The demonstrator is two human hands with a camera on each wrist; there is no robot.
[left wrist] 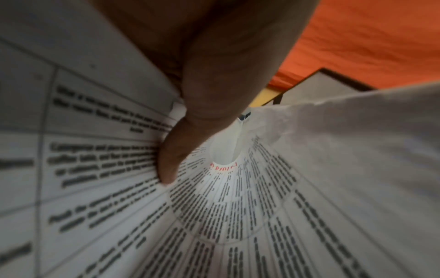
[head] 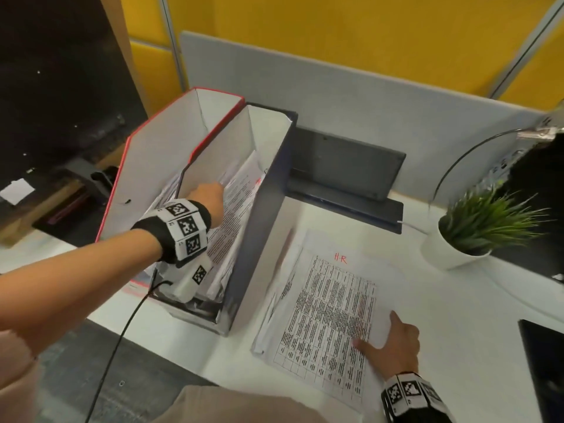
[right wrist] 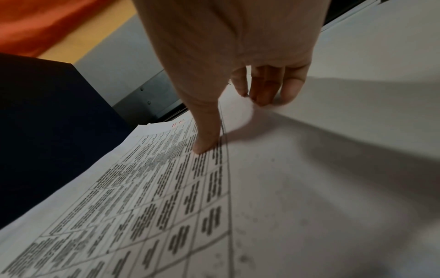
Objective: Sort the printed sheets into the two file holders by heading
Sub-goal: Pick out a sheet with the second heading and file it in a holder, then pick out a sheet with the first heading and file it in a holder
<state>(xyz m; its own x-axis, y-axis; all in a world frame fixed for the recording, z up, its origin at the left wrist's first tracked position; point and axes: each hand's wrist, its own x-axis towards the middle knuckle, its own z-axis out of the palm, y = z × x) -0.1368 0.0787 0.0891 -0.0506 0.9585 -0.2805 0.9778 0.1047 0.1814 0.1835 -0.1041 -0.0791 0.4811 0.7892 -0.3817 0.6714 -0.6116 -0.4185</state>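
Two file holders stand side by side at the left of the white worktop (head: 457, 346), walls touching: a red-edged holder (head: 146, 166) on the far left and a dark blue holder (head: 259, 227) just right of it, both open at the top and both holding sheets. The left hand (head: 210, 199) reaches down into the blue holder; in the left wrist view its grip pinches a printed sheet (left wrist: 102, 169), thumb pressed against the page, other sheets curving close on the right with a red heading deep inside.

Right of the blue holder, one loose stack of printed sheets (head: 329, 315) lies flat, its left edge near the holder's wall, its top page headed "H-R" in red. The right hand (head: 393, 343) rests on the stack's near right corner, thumb flat on the table print, fingers bent down onto the page edge; whether the grip grasps the sheet, I cannot tell.

Bare worktop lies right of the stack, up to one potted plant (head: 476, 227) at the far right.
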